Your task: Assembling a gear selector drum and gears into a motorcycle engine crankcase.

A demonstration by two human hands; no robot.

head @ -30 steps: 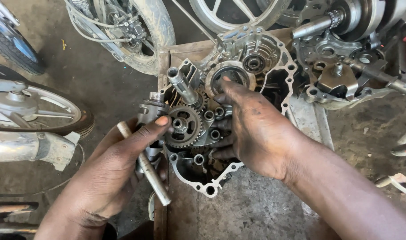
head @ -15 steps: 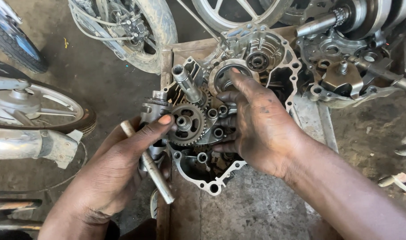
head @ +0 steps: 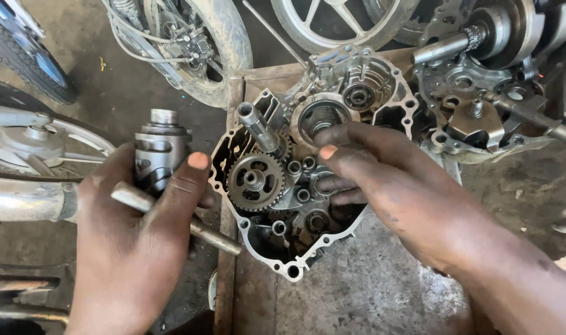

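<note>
Left hand (head: 131, 239) grasps the grooved drum (head: 160, 152) and steel rod (head: 171, 217), lifted out left of the open crankcase (head: 283, 260); right hand (head: 394, 186) fingers curl inside (gears (head: 254, 182) remain seated).

The left hand (head: 134, 242) has lifted the grooved metal drum (head: 160, 152) off the crankcase (head: 276, 248).

Past the grip, at the top of my view, I see a dusty grey motorcycle tyre with a brake disc (head: 199, 46). Next to it stands a silver spoked alloy wheel (head: 332, 18). Further along on that side lies a second grey metal engine half with a protruding steel shaft (head: 481, 80). Out to the opposite side I see a shiny chrome exhaust pipe (head: 22, 198) above bare, stained concrete floor (head: 109, 93).
</note>
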